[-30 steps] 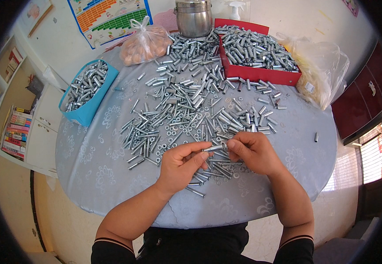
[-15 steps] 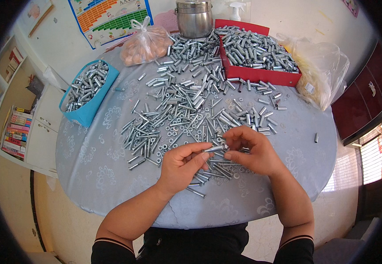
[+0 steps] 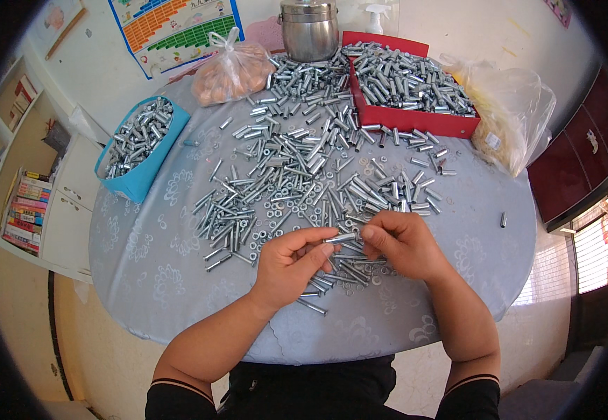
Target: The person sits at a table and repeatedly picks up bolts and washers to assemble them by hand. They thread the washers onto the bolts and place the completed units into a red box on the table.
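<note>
Over the near part of the table, my left hand (image 3: 284, 267) pinches a silvery sleeve anchor bolt (image 3: 341, 239) between thumb and forefinger, its length lying roughly sideways. At the bolt's right end, the thumb and forefinger of my right hand (image 3: 407, 246) are closed together; my fingers hide that tip, and any small nut or washer there is too small to make out. Loose bolts (image 3: 227, 222), metal sleeves (image 3: 318, 157) and hex nuts (image 3: 274, 212) lie in a heap just beyond and around both hands.
A blue fabric bin (image 3: 128, 187) of metal pieces stands at left, a red box (image 3: 416, 123) of sleeves at back right. Behind are a bag of eggs (image 3: 228, 78), a steel pot (image 3: 309, 33) and a clear plastic bag (image 3: 503, 129). One sleeve (image 3: 503, 220) lies near the right edge.
My right hand's fingers have drawn together, going from a spread curl to a pinch at the bolt's right end. My left hand keeps its place and its hold.
</note>
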Demonstrator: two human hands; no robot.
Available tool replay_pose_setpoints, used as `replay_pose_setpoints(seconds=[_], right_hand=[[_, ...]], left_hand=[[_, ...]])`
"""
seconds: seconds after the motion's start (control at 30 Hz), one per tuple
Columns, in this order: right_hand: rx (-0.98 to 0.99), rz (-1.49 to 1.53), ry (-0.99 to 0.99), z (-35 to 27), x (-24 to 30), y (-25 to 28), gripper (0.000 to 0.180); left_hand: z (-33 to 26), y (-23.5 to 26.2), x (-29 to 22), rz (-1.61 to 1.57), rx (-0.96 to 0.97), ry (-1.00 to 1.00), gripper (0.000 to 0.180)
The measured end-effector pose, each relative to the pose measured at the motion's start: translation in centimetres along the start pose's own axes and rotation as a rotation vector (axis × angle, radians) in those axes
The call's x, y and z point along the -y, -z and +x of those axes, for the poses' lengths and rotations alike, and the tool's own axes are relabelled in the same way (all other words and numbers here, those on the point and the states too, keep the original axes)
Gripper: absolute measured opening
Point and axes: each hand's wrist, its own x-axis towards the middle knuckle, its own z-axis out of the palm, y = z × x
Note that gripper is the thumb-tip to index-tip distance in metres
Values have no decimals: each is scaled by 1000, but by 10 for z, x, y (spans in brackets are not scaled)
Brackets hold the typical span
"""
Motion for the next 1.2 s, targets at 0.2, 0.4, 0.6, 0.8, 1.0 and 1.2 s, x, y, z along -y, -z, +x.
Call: replay_pose_setpoints(seconds=[0.2,0.4,0.6,0.8,1.0,1.2], right_hand=[[13,-24,78,0,-1,-1,17],[-24,186,45,-1,2,-7,16],[31,168,-67,0,4,-1,17],[13,216,54,1,2,-6,18],[21,165,87,0,3,-6,21],[45,258,-14,0,0,-4,20]], left_hand=[[0,0,1,0,6,-13,26],[-1,-1,1,14,4,-6,26],[-2,1,1,121,25,-72,26],[-1,-1,4,154,3,-159,27],[-2,-1,3,63,-59,-58,25],[-1,1,0,136,-18,-81,23]])
